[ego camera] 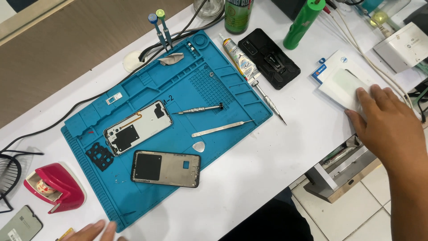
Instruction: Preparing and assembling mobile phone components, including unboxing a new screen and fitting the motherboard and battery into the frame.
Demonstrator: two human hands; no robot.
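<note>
My right hand (388, 122) lies flat on a white packet (341, 82) at the right side of the white table, fingers spread over its near corner. My left hand (91, 232) rests at the bottom left edge of the picture, only its fingers showing, empty as far as I can tell. On the blue repair mat (223, 89) lie an opened phone body (137, 127) and a phone frame (166, 168) side by side. A small screwdriver (198, 109), metal tweezers (221, 128) and a pick (199, 146) lie on the mat to their right.
A black phone case (268, 58), a glue tube (238, 58), a second screwdriver (269, 103) and a green bottle (305, 22) stand beyond the mat. A red tape dispenser (55, 187) and a phone (20, 225) sit at the left. Cables cross the top. An open drawer (341, 172) is under the table edge.
</note>
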